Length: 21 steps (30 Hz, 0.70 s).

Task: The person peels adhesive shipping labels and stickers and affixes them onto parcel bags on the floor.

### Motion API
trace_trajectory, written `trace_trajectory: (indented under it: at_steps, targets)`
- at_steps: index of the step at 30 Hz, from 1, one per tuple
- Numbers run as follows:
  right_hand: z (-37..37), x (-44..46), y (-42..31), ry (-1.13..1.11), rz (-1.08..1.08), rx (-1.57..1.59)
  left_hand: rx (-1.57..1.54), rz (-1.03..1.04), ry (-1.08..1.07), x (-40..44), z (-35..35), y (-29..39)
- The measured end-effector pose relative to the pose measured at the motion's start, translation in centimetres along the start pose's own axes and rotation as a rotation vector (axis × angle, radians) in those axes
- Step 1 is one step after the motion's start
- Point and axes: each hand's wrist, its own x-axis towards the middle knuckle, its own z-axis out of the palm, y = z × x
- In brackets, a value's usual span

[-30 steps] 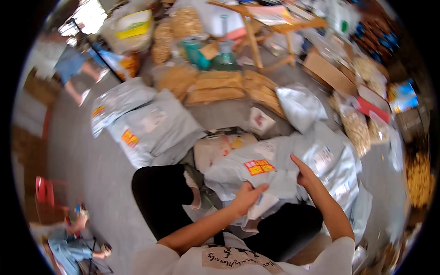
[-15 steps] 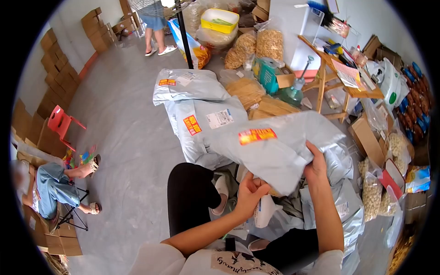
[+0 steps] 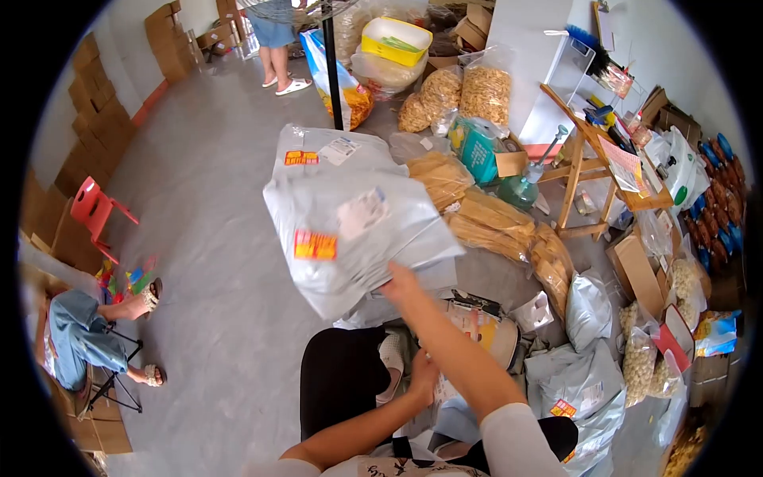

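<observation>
A grey plastic parcel (image 3: 366, 230) with a red and yellow sticker lies over other grey parcels on the left, tilted towards me. My right hand (image 3: 400, 285) reaches across and grips its lower right edge, the fingers partly hidden under the plastic. My left hand (image 3: 425, 375) is low by my lap, its fingers curled round something I cannot make out. Beneath the right forearm is an open bag or box with a printed front (image 3: 497, 338). More grey parcels (image 3: 579, 381) lie to the right of my legs.
Bags of tan dried goods (image 3: 493, 222) lie ahead, near a wooden stand (image 3: 584, 167) and a black pole (image 3: 332, 79). An open carton (image 3: 636, 266) is on the right. One person (image 3: 274, 40) stands behind; another (image 3: 79, 334) sits at left near a red chair (image 3: 94, 211).
The stickered parcel has moved left, from in front of me onto the left pile, with my right hand on it. My left hand has dropped slightly and lies under the right forearm.
</observation>
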Motion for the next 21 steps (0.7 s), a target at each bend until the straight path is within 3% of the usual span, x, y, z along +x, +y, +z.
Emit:
trace_trajectory:
  at_steps: [2, 6, 8, 9, 11, 13, 15, 16, 18, 20, 21]
  targets:
    - [0.8, 0.3, 1.8, 0.003, 0.125, -0.104, -0.080, -0.045, 0.021, -1.0, 0.3, 0.8]
    - [-0.2, 1.1, 2.1, -0.135, 0.043, -0.126, -0.154, -0.144, -0.002, -1.5, 0.3, 1.2]
    - [-0.3, 0.1, 1.1, -0.223, -0.007, -0.318, -0.104, -0.052, 0.014, -1.3, 0.6, 1.0]
    - [-2.0, 1.9, 1.2, -0.206, -0.025, -0.312, -0.097, -0.068, -0.004, -0.7, 0.2, 0.3]
    - [-0.9, -1.0, -0.1, -0.103, 0.030, -0.593, -0.207, -0.129, -0.085, 0.7, -1.1, -1.7]
    - [0.3, -4.5, -1.7, -0.035, 0.080, -0.833, 0.096, -0.029, 0.047, 0.1, -0.3, -0.3]
    - [-2.9, -5.1, -2.5, -0.118, -0.077, -0.747, -0.020, -0.136, 0.073, 0.4, -0.7, -0.2]
    - [-4.5, -7.3, -4.3, -0.055, -0.109, -0.724, -0.034, -0.141, 0.065, 0.7, -1.0, -0.5]
    - [-5.7, -12.0, -8.6, -0.181, -0.252, -1.190, -0.044, -0.087, 0.008, 0.7, -1.2, -0.9]
    - [-11.9, -15.3, -13.6, -0.250, -0.258, -1.248, -0.025, -0.114, -0.001, -0.2, 0.2, 0.0]
    - [-15.0, -18.7, -15.5, -0.095, -0.313, -1.186, -0.017, -0.120, -0.034, -0.6, 0.6, 0.1]
